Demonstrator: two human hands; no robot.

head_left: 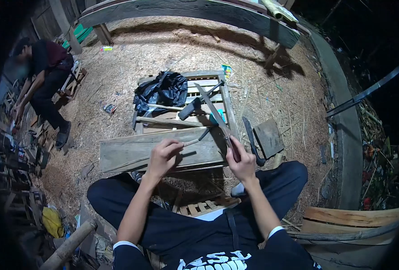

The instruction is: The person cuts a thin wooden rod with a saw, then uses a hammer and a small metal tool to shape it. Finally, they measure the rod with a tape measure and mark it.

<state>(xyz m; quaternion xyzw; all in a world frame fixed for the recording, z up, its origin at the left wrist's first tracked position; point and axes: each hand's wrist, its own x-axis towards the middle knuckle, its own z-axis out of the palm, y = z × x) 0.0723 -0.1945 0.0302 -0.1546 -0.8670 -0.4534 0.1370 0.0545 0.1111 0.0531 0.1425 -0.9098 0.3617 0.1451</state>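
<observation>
My right hand [242, 161] is closed round the handle of a long knife [214, 109], its blade pointing up and away over a slatted wooden frame [225, 96]. My left hand [164, 157] pinches a thin stick [190, 143], which ends in a dark tip near the knife. The stick's other end runs down-left across a wooden plank [123, 152] before me. Beyond the plank, a black-headed hammer [190, 110] and a crumpled black plastic bag [163, 92] lie on the frame. Right of the plank lies a dark curved blade-like tool [250, 135].
A flat board [269, 138] lies on the shavings-covered ground at right. Across the back stands a long wooden bench [186, 15]. A person [46, 76] bends over at far left among wood pieces. A concrete edge [349, 148] runs along the right.
</observation>
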